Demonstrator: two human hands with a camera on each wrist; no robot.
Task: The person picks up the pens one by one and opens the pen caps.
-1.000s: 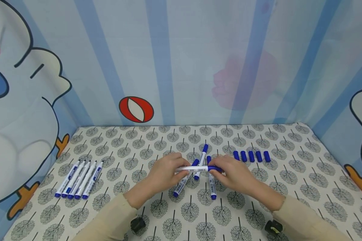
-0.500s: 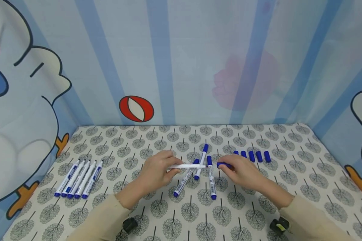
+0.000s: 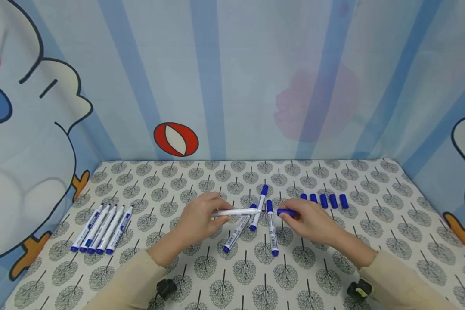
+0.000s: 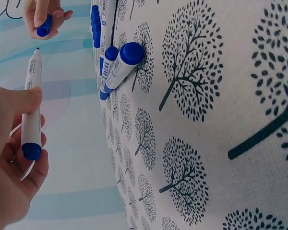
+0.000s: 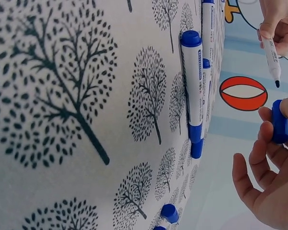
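My left hand (image 3: 201, 217) pinches an uncapped whiteboard marker (image 4: 33, 103), white with a blue end plug, its dark tip pointing right toward my other hand. My right hand (image 3: 311, 219) holds the blue marker cap (image 5: 280, 122) between thumb and fingers, apart from the tip by a short gap. Below the hands lie three capped markers on the cloth: a slanted left one (image 3: 238, 232), a far one (image 3: 260, 206) and a right one (image 3: 272, 230) that is nearly straight.
Several uncapped markers (image 3: 102, 230) lie side by side at the left, tips away from me. A row of several blue caps (image 3: 323, 201) lies at the right, partly behind my right hand. A printed curtain (image 3: 248, 86) stands along the table's back edge.
The cap came off the held marker as my hands drew apart, left hand to the left and right hand to the right. In the last half second they hardly moved.
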